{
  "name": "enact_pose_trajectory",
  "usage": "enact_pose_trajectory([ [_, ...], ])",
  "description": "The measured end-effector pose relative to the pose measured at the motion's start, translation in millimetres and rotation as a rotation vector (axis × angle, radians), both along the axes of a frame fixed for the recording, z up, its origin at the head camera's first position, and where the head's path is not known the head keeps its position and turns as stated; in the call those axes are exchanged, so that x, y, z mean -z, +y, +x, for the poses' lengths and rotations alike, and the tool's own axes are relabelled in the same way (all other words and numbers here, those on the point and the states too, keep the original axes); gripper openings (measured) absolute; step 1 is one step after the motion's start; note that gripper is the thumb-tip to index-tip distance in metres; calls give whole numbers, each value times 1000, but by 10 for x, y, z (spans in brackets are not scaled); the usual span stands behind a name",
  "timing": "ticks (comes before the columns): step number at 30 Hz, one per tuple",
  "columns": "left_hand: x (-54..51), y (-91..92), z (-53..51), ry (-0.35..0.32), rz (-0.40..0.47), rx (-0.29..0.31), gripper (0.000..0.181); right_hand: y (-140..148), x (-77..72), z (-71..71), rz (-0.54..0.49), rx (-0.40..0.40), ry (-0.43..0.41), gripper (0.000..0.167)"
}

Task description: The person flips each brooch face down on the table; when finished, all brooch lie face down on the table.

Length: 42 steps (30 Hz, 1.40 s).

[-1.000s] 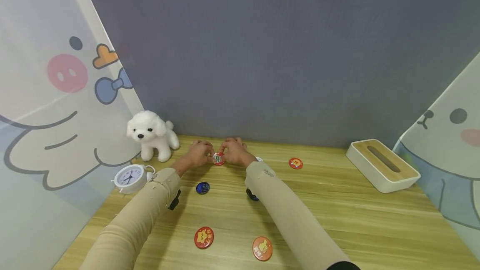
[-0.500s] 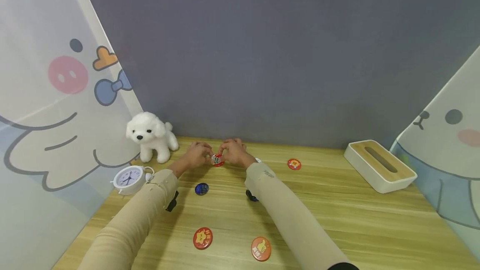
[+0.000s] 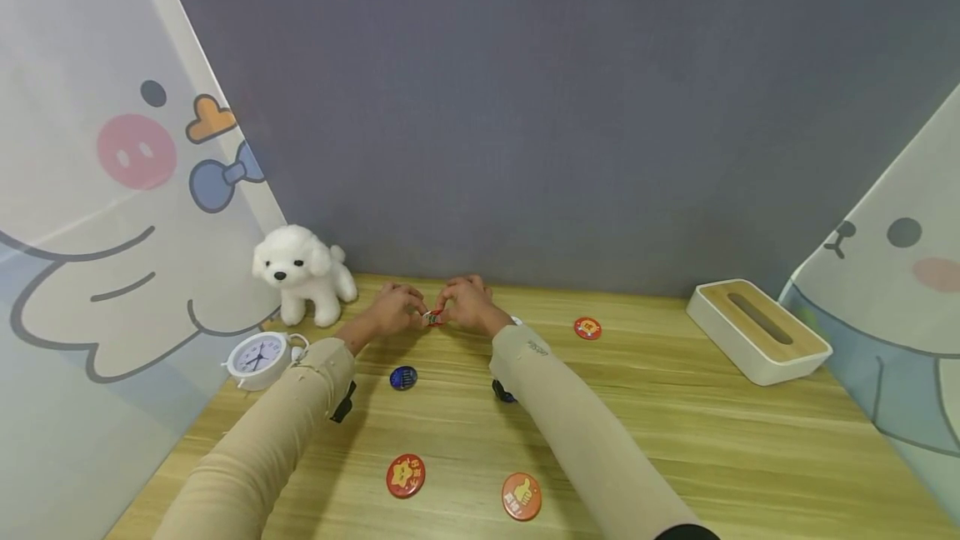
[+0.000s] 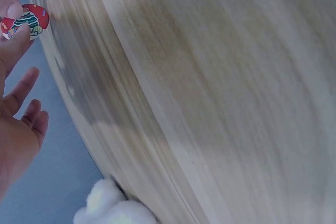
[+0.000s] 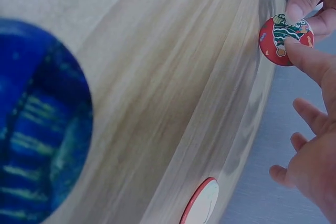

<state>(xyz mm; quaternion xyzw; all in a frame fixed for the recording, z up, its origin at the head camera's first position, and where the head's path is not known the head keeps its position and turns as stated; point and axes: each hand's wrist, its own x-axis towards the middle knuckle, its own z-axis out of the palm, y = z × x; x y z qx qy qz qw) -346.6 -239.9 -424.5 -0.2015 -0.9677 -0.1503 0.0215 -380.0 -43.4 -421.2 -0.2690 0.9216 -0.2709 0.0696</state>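
Observation:
Near the back of the wooden table, both hands hold one round red badge (image 3: 432,318) with a green tree design. My left hand (image 3: 396,309) pinches its left side, and my right hand (image 3: 467,304) pinches its right side. In the head view the badge is tilted, almost edge-on. Seen from the left wrist, the badge (image 4: 32,20) has fingers on its face and the left hand's other fingers (image 4: 23,90) spread apart. From the right wrist, the badge (image 5: 283,40) shows its printed face, with fingertips of both hands on it.
Around lie a blue badge (image 3: 403,377), a red star badge (image 3: 406,475), an orange thumbs-up badge (image 3: 521,496) and a red badge (image 3: 587,327). A white badge (image 5: 202,203) sits by the right wrist. Plush dog (image 3: 303,273), alarm clock (image 3: 257,359) and tissue box (image 3: 759,330) flank them.
The held badge has tipped from showing its face to nearly edge-on in the head view. Both hands stay at about the same place. The head view has shifted very slightly.

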Motion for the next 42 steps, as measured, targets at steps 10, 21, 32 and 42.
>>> enact_pose_trajectory([
  [10,-1,6,-7,17,-10,4,10,-4,-11,14,52,-20,98,5],
  [21,26,19,10,20,11,-17,11,-5,6,30,74,-35,142,4],
  [32,42,19,33,23,-21,-37,15,4,17,51,131,-54,148,8],
  [42,56,41,22,14,-33,-35,15,17,10,63,166,-61,159,7],
])
